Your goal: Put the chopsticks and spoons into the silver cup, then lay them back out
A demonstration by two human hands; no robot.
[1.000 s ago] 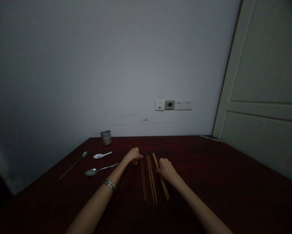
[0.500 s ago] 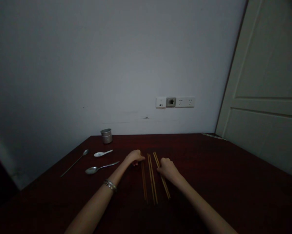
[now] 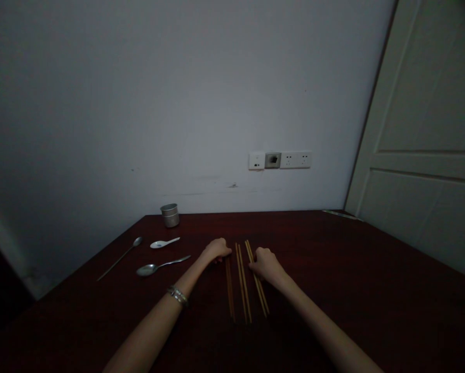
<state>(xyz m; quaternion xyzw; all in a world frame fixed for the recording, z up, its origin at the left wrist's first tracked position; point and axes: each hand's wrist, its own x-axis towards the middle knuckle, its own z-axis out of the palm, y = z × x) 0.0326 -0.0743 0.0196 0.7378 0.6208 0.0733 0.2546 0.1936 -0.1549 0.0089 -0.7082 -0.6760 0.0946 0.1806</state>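
Several wooden chopsticks (image 3: 242, 284) lie side by side on the dark red table (image 3: 333, 290), running away from me. My left hand (image 3: 216, 249) rests with fingers curled at the far end of the leftmost pair (image 3: 229, 287). My right hand (image 3: 265, 263), also curled, lies on the rightmost pair (image 3: 258, 282) near its far end. Whether either hand pinches a stick is unclear in the dim light. A bracelet (image 3: 177, 295) is on my left wrist.
Left of my hands lie a metal spoon (image 3: 158, 267), a white spoon (image 3: 164, 242) and a long thin spoon (image 3: 119, 257). A small metal cup (image 3: 170, 215) stands by the wall. Wall sockets (image 3: 279, 160) are behind; a door (image 3: 426, 155) is at right.
The rightmost pair of chopsticks has swung a little closer to the middle pair under my right hand. My left hand has barely shifted. The view has tilted up slightly.
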